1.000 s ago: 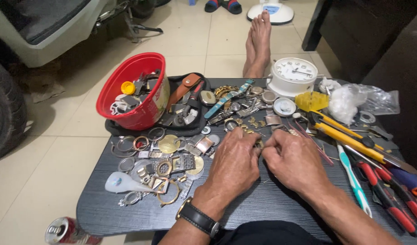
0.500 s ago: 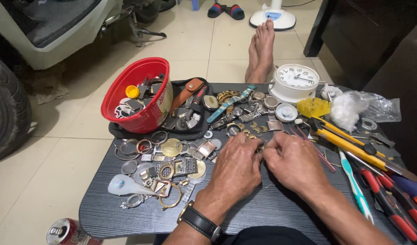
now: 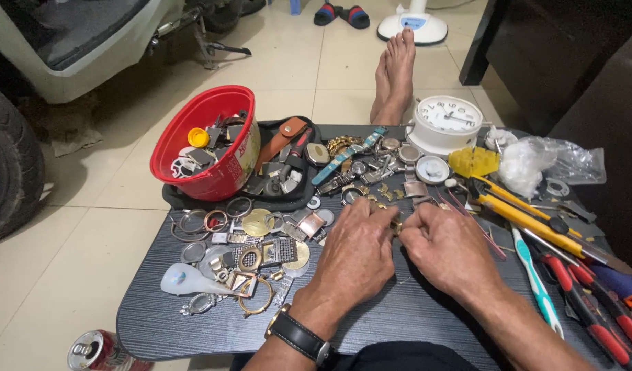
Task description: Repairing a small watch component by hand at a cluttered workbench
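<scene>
Both hands met at the middle of the low black table (image 3: pixel 412 316); the left hand (image 3: pixel 354 254) and the right hand (image 3: pixel 448 251) lay knuckles up, fingertips pressed together on a small gold watch part (image 3: pixel 396 225) pinched between them, though how much of it each held I could not tell; a black wristwatch (image 3: pixel 299 335) sat on the left wrist. At ten o'clock from the hands stood a red bowl (image 3: pixel 213 175) full of watch pieces, tilted on a black tray (image 3: pixel 292 199); at nine o'clock lay a scatter of watch cases and rings (image 3: pixel 247 240); at one o'clock stood a white clock (image 3: pixel 445 122); at three o'clock lay a yellow-handled tool (image 3: pixel 529 220), a teal toothbrush (image 3: pixel 536 278) and red-handled pliers (image 3: pixel 591 309); a drink can (image 3: pixel 96 352) stood on the floor at eight o'clock.
</scene>
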